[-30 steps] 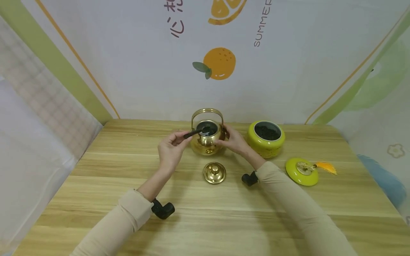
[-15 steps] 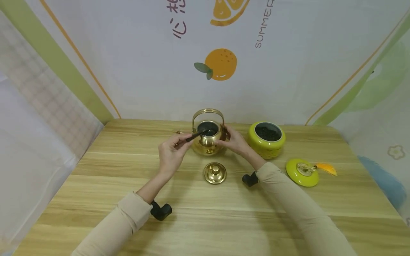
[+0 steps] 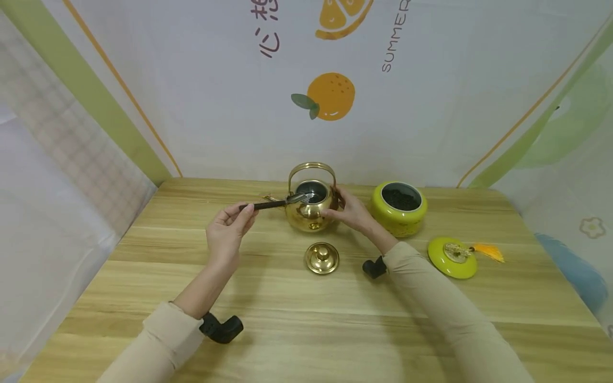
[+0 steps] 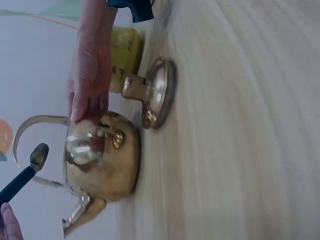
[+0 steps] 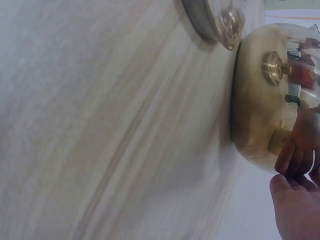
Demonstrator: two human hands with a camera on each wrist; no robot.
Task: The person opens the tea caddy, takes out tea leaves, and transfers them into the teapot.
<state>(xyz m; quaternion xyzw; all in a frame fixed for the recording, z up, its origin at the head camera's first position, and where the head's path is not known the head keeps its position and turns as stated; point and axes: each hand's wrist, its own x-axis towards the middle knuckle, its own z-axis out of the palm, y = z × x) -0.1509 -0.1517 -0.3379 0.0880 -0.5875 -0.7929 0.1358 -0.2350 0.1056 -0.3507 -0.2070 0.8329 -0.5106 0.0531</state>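
Observation:
My left hand (image 3: 227, 231) pinches the dark handle of a metal-headed spoon (image 3: 269, 205). In the head view the spoon's head overlaps the left part of a gold teapot's (image 3: 311, 217) mouth; the left wrist view shows the spoon (image 4: 39, 156) beside the raised hoop handle. My right hand (image 3: 351, 214) holds the teapot's right side, thumb in front and fingers behind. Close up in the right wrist view, the right hand (image 5: 300, 205) touches the shiny teapot (image 5: 260, 105). The gold lid (image 3: 322, 259) lies on the table in front of the teapot.
A yellow-green jar (image 3: 398, 218) filled with dark leaves stands uncovered right of the teapot. Its lid (image 3: 447, 260), with an orange tassel (image 3: 488, 252), lies in front of it. Behind the wooden table (image 3: 306, 330) hangs a printed white cloth (image 3: 230, 117).
My left hand has drawn back to the left with the spoon, whose head rose from inside the teapot to its mouth. The right hand and teapot have stayed in place.

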